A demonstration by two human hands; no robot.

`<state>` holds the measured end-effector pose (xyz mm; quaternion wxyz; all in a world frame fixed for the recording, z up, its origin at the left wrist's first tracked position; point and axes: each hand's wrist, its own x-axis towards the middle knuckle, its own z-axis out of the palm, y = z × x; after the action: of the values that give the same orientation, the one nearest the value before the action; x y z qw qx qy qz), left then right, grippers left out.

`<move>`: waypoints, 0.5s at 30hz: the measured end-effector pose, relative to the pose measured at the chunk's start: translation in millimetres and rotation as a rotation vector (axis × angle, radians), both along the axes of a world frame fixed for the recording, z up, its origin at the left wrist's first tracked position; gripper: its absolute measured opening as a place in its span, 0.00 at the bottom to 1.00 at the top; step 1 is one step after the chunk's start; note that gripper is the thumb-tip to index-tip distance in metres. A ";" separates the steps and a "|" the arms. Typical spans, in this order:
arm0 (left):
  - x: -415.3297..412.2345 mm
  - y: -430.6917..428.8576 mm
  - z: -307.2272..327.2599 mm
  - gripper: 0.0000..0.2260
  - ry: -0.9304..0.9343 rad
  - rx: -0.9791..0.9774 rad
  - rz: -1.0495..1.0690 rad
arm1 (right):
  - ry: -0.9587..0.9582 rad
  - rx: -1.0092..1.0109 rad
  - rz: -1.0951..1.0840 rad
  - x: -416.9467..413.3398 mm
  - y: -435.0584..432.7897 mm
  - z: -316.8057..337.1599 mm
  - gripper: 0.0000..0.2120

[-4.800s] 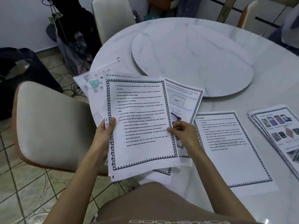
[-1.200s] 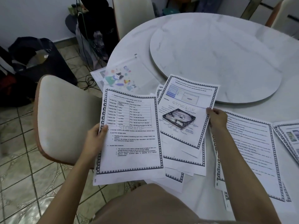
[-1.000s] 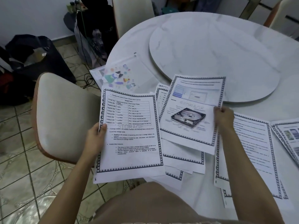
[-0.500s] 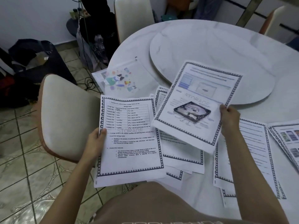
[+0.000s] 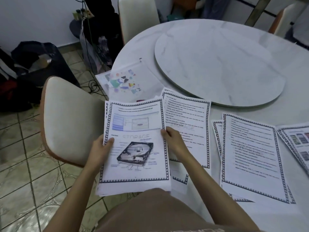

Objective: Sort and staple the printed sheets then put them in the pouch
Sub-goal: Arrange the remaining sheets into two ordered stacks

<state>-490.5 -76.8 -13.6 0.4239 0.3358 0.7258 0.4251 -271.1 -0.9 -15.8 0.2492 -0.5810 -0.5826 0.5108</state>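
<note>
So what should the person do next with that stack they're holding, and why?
Probably free the right hand and pick up the text sheet beside it. It and the left hand grip the stack, hard-disk page on top, while other sheets lie loose on the table, so sorting looks unfinished.

Held stack (image 5: 135,148): border-printed sheets, hard-disk page on top, gripped at both side edges. Text pile (image 5: 187,121) just right of it; second pile (image 5: 250,156) and colour-picture pile (image 5: 297,141) further right, all flat (print unreadable). Pouch (image 5: 123,82): translucent, coloured shapes, flat behind the stack.
</note>
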 end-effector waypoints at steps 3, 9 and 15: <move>1.0 -3.1 -0.5 0.12 0.038 0.000 -0.004 | -0.026 0.009 -0.070 22.2 6.6 0.9 0.11; 2.1 -11.3 -3.3 0.11 0.117 0.006 0.030 | -0.466 0.145 -0.372 95.8 32.6 -10.2 0.15; 4.7 -24.4 -3.1 0.12 0.131 -0.016 0.037 | -0.735 0.023 -0.386 88.3 32.2 -9.6 0.31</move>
<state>-485.8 -101.2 -16.8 0.3700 0.3461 0.7615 0.4042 -182.8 31.3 -25.4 0.1221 -0.8207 -0.5186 0.2066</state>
